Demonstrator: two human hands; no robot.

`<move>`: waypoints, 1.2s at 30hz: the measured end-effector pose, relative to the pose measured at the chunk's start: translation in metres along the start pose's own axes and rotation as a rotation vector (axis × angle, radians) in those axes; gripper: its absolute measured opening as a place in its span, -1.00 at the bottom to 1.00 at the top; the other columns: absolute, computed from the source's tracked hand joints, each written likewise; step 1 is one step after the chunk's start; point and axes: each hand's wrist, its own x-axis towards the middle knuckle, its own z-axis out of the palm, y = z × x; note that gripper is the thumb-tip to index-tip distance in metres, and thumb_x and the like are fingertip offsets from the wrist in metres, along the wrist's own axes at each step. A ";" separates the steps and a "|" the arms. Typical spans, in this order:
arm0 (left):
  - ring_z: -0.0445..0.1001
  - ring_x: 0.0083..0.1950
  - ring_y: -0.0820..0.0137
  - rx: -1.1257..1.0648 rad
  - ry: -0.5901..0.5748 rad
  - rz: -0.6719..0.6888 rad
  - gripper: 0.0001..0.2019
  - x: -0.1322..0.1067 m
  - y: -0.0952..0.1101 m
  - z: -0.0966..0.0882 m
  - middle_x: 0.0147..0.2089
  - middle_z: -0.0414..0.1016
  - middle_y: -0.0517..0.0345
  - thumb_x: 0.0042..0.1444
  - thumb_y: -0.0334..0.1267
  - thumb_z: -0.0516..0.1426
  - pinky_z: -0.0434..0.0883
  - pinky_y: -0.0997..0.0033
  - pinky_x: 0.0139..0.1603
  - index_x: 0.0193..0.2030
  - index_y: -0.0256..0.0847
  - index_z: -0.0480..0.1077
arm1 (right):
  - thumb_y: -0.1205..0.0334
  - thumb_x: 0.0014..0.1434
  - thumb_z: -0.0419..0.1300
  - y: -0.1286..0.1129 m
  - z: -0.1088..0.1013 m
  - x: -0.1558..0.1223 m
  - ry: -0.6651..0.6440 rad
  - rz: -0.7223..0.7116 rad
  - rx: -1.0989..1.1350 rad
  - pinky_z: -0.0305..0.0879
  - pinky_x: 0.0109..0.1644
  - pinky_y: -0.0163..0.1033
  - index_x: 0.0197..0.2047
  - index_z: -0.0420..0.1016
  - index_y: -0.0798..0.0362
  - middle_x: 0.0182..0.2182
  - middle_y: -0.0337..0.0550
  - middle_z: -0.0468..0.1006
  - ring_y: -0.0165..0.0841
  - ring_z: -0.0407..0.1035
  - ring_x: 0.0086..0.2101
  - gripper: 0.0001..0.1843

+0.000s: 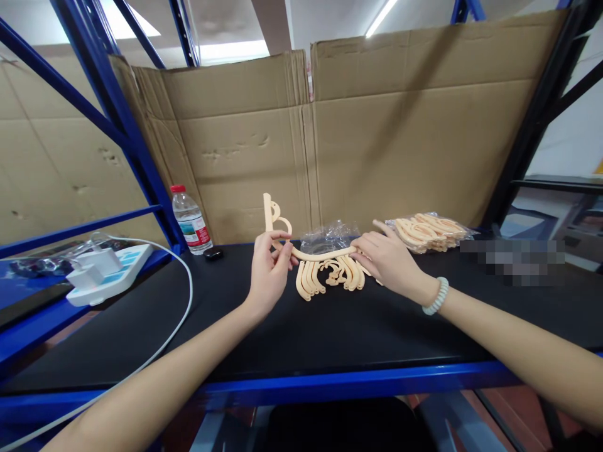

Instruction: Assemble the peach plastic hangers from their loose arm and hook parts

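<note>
Left hand (269,270), right hand (389,260) each pinch one peach plastic hanger (320,255) | loose pile (330,277) unbagged beneath | second bag (428,231) looks full

Two bare arms reach forward from the bottom corners of the view and draw together toward the middle. The left arm (164,376) rises diagonally from the lower left. The left hand (268,276) stands upright, palm turned inward, thumb and fingertips pinched together. The right arm (518,345) comes in from the lower right. The right hand (389,260) lies palm down, fingers curled closed, index finger stretched forward. The hands are near each other, not touching.
</note>
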 end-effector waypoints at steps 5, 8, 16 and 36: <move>0.43 -0.15 0.41 0.313 0.181 0.255 -0.72 -0.005 0.008 -0.002 0.17 0.10 -0.02 0.10 -0.34 0.14 0.47 0.52 -0.41 -0.03 -0.13 0.30 | 0.13 0.29 0.02 -0.005 0.001 -0.004 -0.091 0.104 0.205 0.14 -0.28 -0.29 -0.29 0.38 0.07 -0.42 -0.20 0.47 -0.40 0.30 -0.42 -0.77; 0.40 -0.03 0.29 0.566 0.111 0.383 -0.79 -0.005 0.014 -0.004 0.25 0.07 -0.01 0.12 -0.34 0.13 0.49 0.42 -0.32 -0.08 -0.14 0.34 | 0.12 0.27 0.03 -0.010 0.000 -0.004 -0.119 0.162 0.290 0.09 -0.34 -0.34 -0.30 0.38 0.07 -0.45 -0.23 0.46 -0.44 0.30 -0.43 -0.78; 0.03 0.31 0.07 0.736 -0.335 0.626 -0.87 -0.013 0.007 0.004 0.27 0.14 -0.03 0.17 -0.26 0.10 0.19 -0.13 0.21 -0.16 -0.17 0.38 | 0.09 0.25 0.05 -0.024 -0.006 -0.007 -0.149 0.126 0.190 -0.03 -0.42 -0.34 -0.39 0.36 0.10 -0.53 -0.25 0.44 -0.48 0.23 -0.54 -0.72; 0.11 0.31 -0.01 0.908 -0.553 0.444 -0.86 -0.028 0.003 0.015 0.22 0.18 -0.22 0.26 -0.29 -0.05 0.45 -0.05 -0.04 -0.14 -0.25 0.27 | 0.22 0.23 0.07 -0.035 -0.001 -0.007 -0.123 -0.060 0.047 0.03 -0.37 -0.29 -0.36 0.39 0.12 -0.43 -0.19 0.50 -0.40 0.34 -0.42 -0.81</move>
